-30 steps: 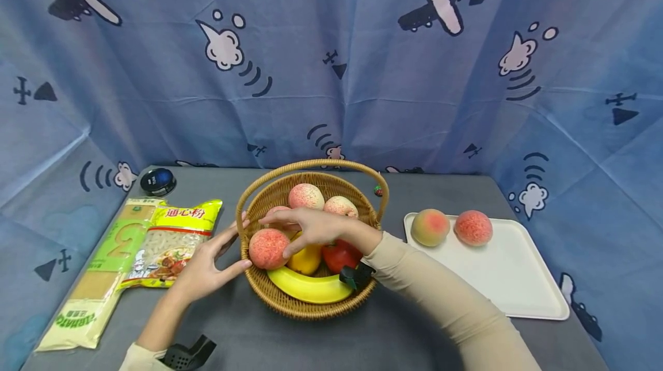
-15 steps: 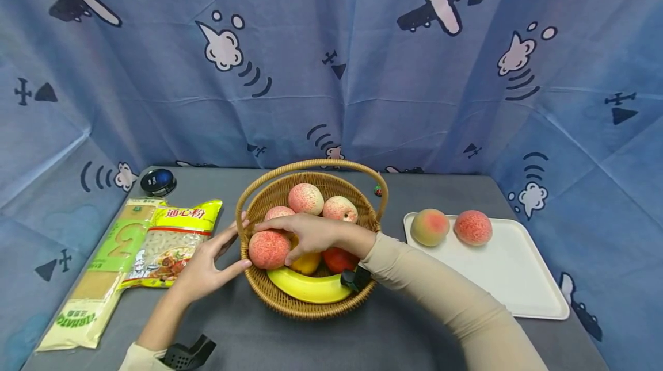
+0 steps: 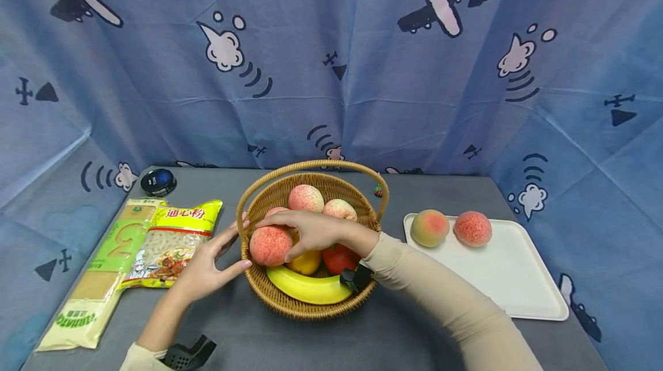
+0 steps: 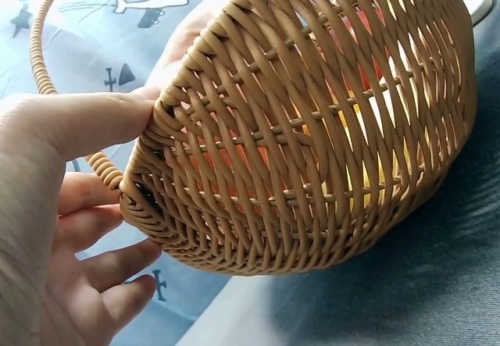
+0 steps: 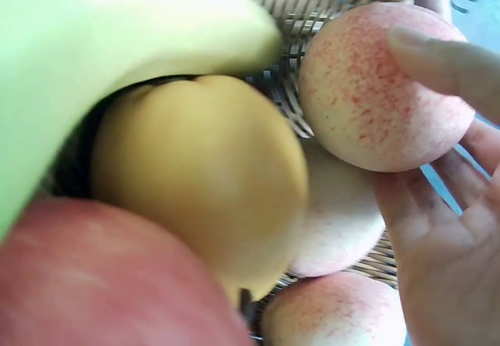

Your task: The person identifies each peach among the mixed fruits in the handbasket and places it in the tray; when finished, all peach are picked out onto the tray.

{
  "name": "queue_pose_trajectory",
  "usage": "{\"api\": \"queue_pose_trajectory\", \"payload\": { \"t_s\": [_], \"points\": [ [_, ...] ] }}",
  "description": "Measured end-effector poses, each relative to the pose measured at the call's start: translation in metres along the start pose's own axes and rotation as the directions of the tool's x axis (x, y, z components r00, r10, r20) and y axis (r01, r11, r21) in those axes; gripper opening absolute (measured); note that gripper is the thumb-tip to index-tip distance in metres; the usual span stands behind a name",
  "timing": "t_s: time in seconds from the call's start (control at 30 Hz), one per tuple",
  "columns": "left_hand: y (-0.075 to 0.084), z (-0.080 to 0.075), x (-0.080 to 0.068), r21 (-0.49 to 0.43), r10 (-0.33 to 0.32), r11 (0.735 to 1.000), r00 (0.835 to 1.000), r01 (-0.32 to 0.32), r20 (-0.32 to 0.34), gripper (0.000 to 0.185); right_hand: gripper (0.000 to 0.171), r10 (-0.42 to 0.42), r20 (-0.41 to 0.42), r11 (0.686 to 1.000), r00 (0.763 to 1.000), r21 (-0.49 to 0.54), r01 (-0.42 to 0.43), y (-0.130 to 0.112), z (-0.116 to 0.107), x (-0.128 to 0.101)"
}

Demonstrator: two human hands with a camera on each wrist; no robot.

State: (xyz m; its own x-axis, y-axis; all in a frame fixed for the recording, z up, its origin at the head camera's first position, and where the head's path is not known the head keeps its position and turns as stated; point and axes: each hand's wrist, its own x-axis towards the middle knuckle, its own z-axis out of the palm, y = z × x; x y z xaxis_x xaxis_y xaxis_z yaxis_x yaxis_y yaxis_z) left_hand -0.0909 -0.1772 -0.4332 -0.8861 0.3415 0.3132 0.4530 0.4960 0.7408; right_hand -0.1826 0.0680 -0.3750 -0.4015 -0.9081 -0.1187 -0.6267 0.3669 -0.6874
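Presently holding speckled peach (image 3: 270, 246) in right hand (image 3: 313, 230), with thumb and fingers parted to its girth | left of palm, inside basket (image 3: 307, 313), without clear long axis | touching basket with loosely spread left hand (image 3: 206, 270), just beyond speckled peach

Head looks down; wrist views near; basket (image 3: 311, 312) shared.

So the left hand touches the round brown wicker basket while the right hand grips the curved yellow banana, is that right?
Not the banana: the right hand grips a round, red-speckled peach, as the right wrist view shows. The left hand does touch the brown wicker basket.
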Motion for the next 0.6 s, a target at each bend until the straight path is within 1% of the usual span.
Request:
{"api": "queue_pose_trajectory", "payload": {
  "t_s": [0.13, 0.33, 0.43, 0.53, 0.6],
  "points": [
    [0.000, 0.000, 0.000, -0.010, 0.005, 1.000, 1.000, -0.005, -0.006, 0.065, 0.071, -0.002, -0.037, 0.997, 0.999, 0.073, 0.005, -0.002, -0.006, -0.003],
    [-0.001, 0.000, 0.000, -0.013, -0.012, 1.000, 1.000, 0.012, -0.004, 0.066, 0.072, -0.011, -0.108, 0.996, 0.994, 0.087, 0.021, -0.008, -0.017, -0.015],
    [-0.001, 0.000, -0.001, -0.011, -0.021, 1.000, 1.000, 0.021, -0.001, 0.066, 0.072, -0.032, -0.126, 0.989, 0.991, 0.142, 0.050, -0.010, -0.022, -0.023],
    [-0.001, 0.000, 0.000, -0.016, -0.016, 1.000, 1.000, 0.016, -0.001, 0.066, 0.072, -0.054, -0.170, 0.987, 0.984, 0.137, 0.078, -0.014, -0.026, -0.034],
    [-0.001, 0.000, 0.000, -0.021, -0.008, 1.000, 1.000, 0.008, -0.006, 0.066, 0.071, -0.040, -0.207, 0.991, 0.977, 0.120, 0.066, -0.016, -0.027, -0.043]
  ]
}}
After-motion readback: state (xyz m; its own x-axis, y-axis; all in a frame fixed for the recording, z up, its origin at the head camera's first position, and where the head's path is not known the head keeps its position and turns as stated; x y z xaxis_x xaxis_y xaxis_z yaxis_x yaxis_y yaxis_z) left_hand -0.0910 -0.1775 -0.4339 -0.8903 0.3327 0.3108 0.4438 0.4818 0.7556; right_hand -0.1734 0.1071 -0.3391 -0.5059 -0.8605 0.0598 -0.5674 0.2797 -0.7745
